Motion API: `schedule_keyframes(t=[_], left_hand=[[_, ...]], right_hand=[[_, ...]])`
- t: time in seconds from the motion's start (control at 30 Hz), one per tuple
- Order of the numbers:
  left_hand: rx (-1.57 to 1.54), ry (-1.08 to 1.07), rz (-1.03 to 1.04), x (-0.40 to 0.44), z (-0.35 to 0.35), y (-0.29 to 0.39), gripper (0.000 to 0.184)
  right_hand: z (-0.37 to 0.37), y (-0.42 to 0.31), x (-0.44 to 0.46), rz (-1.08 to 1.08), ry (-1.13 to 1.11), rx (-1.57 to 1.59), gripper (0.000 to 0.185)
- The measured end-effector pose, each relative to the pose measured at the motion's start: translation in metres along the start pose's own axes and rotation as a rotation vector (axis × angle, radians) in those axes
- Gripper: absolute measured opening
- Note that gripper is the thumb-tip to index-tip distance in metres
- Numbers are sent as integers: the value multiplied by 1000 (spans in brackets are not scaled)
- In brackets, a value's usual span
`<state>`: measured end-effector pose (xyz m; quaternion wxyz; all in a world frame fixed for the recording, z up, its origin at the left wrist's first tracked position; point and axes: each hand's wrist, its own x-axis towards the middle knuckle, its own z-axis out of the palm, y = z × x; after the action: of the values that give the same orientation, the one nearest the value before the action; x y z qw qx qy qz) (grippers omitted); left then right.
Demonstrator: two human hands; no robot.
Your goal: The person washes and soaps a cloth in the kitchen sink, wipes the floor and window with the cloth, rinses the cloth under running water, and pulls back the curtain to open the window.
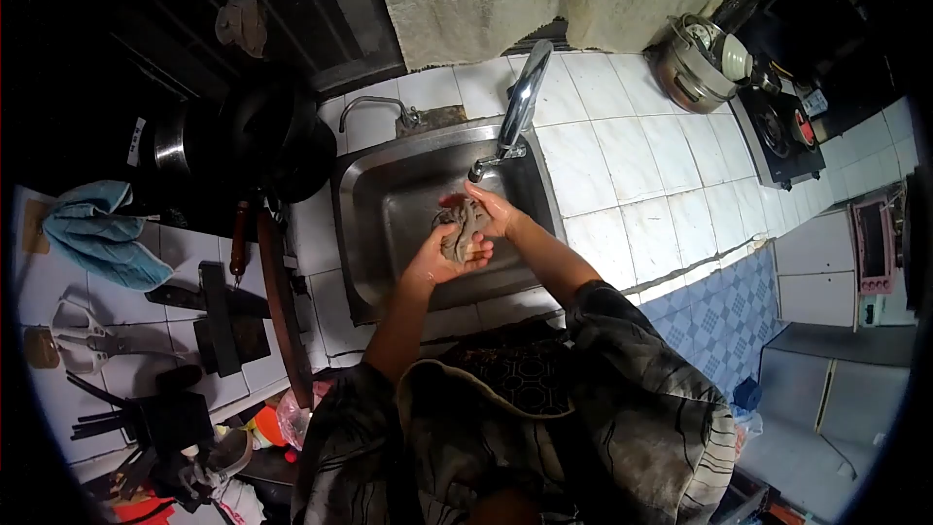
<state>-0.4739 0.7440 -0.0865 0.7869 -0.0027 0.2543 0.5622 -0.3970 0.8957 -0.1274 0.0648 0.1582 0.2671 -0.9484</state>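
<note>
Over the steel sink [364,233], a crumpled grey-brown cloth [465,231] is bunched between both of my hands. My left hand [439,261] supports it from below and the left, with the fingers curled around it. My right hand [498,212] presses on it from the right, with the thumb pointing up toward the tap. A small red patch [452,200] shows just behind the cloth; I cannot tell what it is. The chrome tap [525,102] reaches over the basin, its spout end just above my right hand. Whether water is running is unclear.
A thin curved spout [369,100] stands behind the sink. Dark pans [277,136], a blue towel [102,233] and a knife block [165,428] are on the left. A steel pot with dishes [692,73] and a stove [777,136] stand right on the tiled counter.
</note>
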Motion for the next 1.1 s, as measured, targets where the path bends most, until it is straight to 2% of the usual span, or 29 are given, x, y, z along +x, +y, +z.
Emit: schedule_keyframes(t=[0.03,0.1,0.13,0.2,0.27,0.3,0.37,0.4,0.43,0.5,0.53,0.57,0.63,0.67,0.7,0.77,0.8,0.87,0.9,0.93,0.97,1.03,1.1], left_hand=[[-124,-142,14,-1,1,-6,50],[-236,-163,17,-5,7,-21,57],[-268,-207,59,-6,13,-27,57],[-296,-251,111,-12,29,-31,58],[-178,-145,110,-19,43,-36,52],[-177,-144,118,-14,30,-39,52],[-253,-373,52,2,-1,-40,42],[-117,-69,76,0,14,-40,26],[-118,-67,88,2,22,-38,26],[156,234,101,8,33,-34,12],[178,343,126,12,39,-35,15],[175,346,136,15,42,-34,15],[419,600,227,23,41,-33,20],[521,695,268,28,38,-32,22],[514,702,274,32,35,-31,22],[800,901,269,39,29,-27,26],[796,906,272,50,13,-27,26],[1155,978,797,74,-29,-32,32],[1155,981,795,66,-12,-31,32],[1313,1063,658,56,5,-30,34],[1468,1139,514,48,20,-28,36],[1478,1148,541,41,28,-30,34],[1493,1153,569,38,27,-28,33]], right_hand=[[3,5,-4,2,-3,-3,60],[28,11,-20,-244,-243,255,61],[41,12,-26,-267,-438,333,56],[42,13,-27,-252,-401,234,51],[41,7,-32,-168,-301,61,37],[39,-1,-30,-165,-306,58,37],[39,-13,-25,-10,-286,-269,30],[64,-22,-37,3,-134,-335,24],[62,-22,-32,9,-143,-341,24],[63,-26,-19,-14,-165,-456,21],[63,-25,-16,-48,-98,-566,16],[62,-26,-12,-44,-106,-571,16],[58,-25,1,-102,45,-796,9],[56,-23,6,-96,35,-799,9],[53,-22,11,-154,84,-796,7],[48,-22,20,-209,127,-794,6],[46,-22,23,-239,199,-886,4],[46,-20,27,-267,269,-974,5],[47,-19,29,-281,359,-988,7],[47,-17,31,-296,451,-1000,9],[47,-14,34,-296,450,-999,9],[44,-8,42,-446,619,-1143,14],[49,-7,44,-490,695,-1173,15]])
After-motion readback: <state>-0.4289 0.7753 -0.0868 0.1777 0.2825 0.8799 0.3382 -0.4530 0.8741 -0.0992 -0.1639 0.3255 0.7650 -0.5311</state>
